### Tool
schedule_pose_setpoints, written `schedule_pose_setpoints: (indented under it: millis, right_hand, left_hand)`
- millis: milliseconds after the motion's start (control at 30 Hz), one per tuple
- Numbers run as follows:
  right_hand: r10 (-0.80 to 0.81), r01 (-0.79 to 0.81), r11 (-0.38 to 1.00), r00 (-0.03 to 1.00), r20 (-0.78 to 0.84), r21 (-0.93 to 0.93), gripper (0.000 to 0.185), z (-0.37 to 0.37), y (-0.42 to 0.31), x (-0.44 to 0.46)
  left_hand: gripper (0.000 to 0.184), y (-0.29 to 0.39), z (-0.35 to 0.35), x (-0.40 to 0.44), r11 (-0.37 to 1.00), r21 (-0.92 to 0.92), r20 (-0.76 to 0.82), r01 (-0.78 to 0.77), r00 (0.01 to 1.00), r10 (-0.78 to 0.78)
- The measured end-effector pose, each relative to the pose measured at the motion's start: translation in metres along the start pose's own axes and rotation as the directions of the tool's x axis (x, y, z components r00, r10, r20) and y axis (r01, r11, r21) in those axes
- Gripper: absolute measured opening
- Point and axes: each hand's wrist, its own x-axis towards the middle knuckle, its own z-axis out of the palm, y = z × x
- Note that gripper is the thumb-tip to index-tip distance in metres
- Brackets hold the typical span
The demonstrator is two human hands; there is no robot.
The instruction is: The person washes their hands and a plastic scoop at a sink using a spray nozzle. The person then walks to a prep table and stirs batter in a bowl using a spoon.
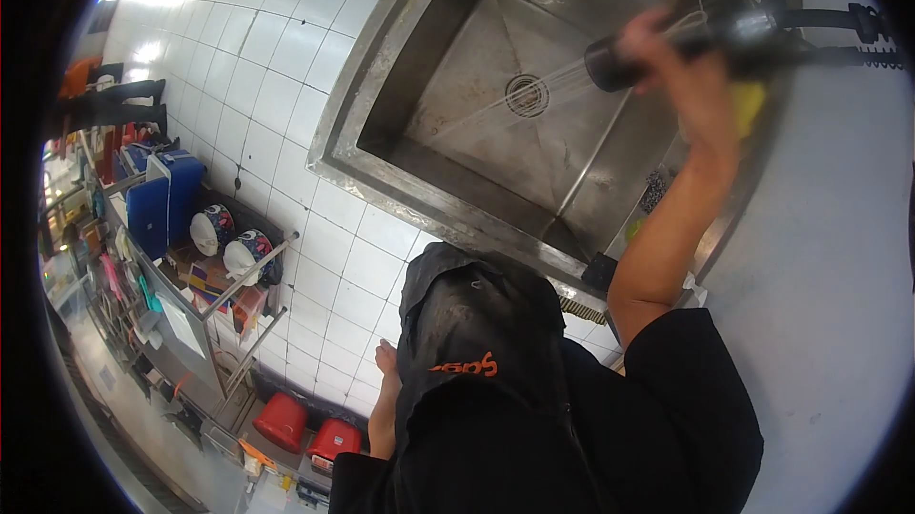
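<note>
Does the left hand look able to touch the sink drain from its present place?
Probably not: the left hand hangs outside the sink, whose rim stands between it and the drain.

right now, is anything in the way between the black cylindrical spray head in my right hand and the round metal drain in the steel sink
Nothing solid is visible between the black cylindrical spray head in your right hand and the round metal drain; only thin water streams cross the steel sink.

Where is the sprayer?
In the head view's upper right, the black sprayer is in the right hand, spraying into the steel sink around the drain.
</note>
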Motion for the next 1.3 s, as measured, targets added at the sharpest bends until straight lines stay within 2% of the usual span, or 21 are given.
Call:
schedule_pose_setpoints:
  millis: [133,333,433,600,733,833,1033,1133,1233,1300]
  right_hand:
    - [0.031,-0.031,0.999,0.999,-0.010,-0.024,0.026,-0.002,0.000,-0.001]
    - [0.022,-0.025,0.996,0.999,-0.037,-0.080,0.026,-0.003,0.005,0.002]
    - [-0.002,-0.005,0.993,0.998,-0.060,-0.115,0.026,-0.003,0.009,0.006]
    - [-0.011,0.002,0.991,0.997,-0.071,-0.134,0.026,-0.004,0.010,0.008]
    - [-0.022,0.018,0.998,0.997,-0.070,-0.060,0.025,0.003,0.008,0.007]
    - [-0.008,0.005,0.999,0.998,-0.064,-0.043,0.024,0.005,0.005,0.007]
    - [-0.003,-0.002,0.998,0.997,-0.073,-0.057,0.026,0.004,0.005,0.008]
    - [-0.005,-0.002,0.997,0.997,-0.082,-0.080,0.027,0.000,0.010,0.008]
    - [0.005,-0.014,0.994,0.996,-0.088,-0.110,0.027,-0.003,0.013,0.009]
    - [0.001,-0.014,0.990,0.996,-0.089,-0.139,0.027,-0.005,0.015,0.009]
  left_hand:
    - [0.065,-0.020,0.019,0.015,0.993,-0.063,0.007,0.101,0.995,-0.101]
    - [0.065,-0.024,0.021,0.014,0.996,-0.069,0.004,0.062,0.998,-0.061]
    - [0.065,-0.023,0.023,0.016,0.994,-0.063,-0.002,0.093,0.996,-0.093]
    - [0.065,-0.014,0.011,0.007,0.998,-0.034,-0.005,0.053,0.999,-0.053]
    - [0.064,-0.013,0.009,0.004,0.999,0.052,-0.027,-0.018,0.999,0.020]
    - [0.064,-0.006,0.006,0.001,0.999,0.031,-0.042,0.033,0.999,-0.032]
    - [0.064,-0.007,0.000,0.004,1.000,-0.011,-0.001,0.010,1.000,-0.010]
    - [0.065,-0.008,-0.001,0.002,0.995,0.081,0.022,-0.059,0.998,0.057]
    - [0.065,-0.025,0.019,0.015,0.995,-0.058,0.003,0.086,0.996,-0.086]
    - [0.065,-0.010,0.003,0.005,0.998,-0.033,0.010,0.045,0.999,-0.045]
